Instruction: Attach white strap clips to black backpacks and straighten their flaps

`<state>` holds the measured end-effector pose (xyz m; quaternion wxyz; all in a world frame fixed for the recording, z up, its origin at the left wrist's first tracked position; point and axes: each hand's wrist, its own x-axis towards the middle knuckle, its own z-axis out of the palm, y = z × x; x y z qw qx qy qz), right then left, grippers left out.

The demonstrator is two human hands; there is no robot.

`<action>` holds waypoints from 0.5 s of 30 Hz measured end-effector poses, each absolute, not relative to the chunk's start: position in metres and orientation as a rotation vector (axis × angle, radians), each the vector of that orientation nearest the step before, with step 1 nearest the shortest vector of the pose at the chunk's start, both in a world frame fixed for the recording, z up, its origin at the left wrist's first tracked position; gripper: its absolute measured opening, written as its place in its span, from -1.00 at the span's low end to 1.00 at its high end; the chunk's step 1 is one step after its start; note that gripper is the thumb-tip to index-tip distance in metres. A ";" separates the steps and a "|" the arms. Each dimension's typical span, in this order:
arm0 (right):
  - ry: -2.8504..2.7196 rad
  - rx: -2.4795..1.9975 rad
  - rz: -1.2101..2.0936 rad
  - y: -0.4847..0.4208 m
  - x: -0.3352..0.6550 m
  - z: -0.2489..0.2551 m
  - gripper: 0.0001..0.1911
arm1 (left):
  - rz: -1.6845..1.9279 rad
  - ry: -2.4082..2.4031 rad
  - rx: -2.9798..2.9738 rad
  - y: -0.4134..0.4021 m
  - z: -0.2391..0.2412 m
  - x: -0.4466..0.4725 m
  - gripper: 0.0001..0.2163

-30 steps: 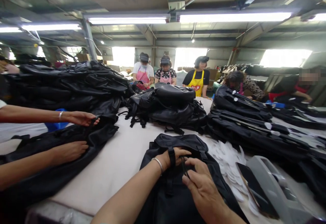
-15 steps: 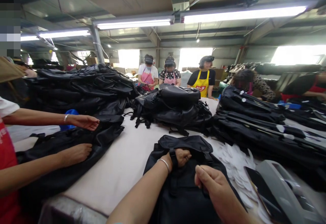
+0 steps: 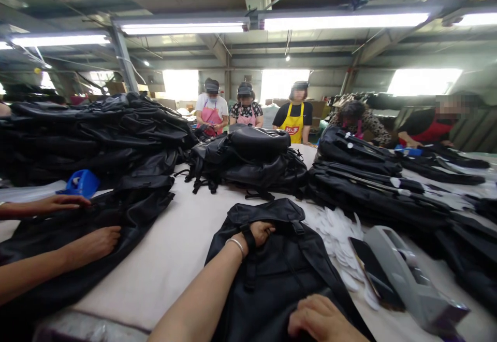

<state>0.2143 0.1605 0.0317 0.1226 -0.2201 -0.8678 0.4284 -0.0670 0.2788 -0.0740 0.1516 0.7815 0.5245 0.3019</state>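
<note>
A black backpack [image 3: 272, 285] lies flat on the table in front of me, its flap end pointing away. My left hand [image 3: 261, 232] is closed on the backpack near its top opening, just below the flap [image 3: 267, 209]; a black strap crosses by the wrist. Over the lower part of the bag is my right hand [image 3: 318, 317], fingers curled in and pressed together. Whatever those fingers hold, if anything, is hidden.
White curved pieces [image 3: 337, 238], a phone [image 3: 375, 272] and a grey tape dispenser [image 3: 407, 274] sit right of the bag. Black bags [image 3: 248, 160] are piled behind. At left, a co-worker's hands [image 3: 95, 241] rest on another bag, near a blue dispenser [image 3: 81, 182]. Several people stand across the table.
My right hand has moved down the bag, toward me. My left hand stays near the top opening. The co-worker's farther hand has moved left toward the blue dispenser. My view has turned slightly right.
</note>
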 end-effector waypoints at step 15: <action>-2.797 -1.331 0.255 0.233 0.108 0.009 -0.77 | 0.906 1.476 2.229 0.269 -0.062 -0.067 -0.72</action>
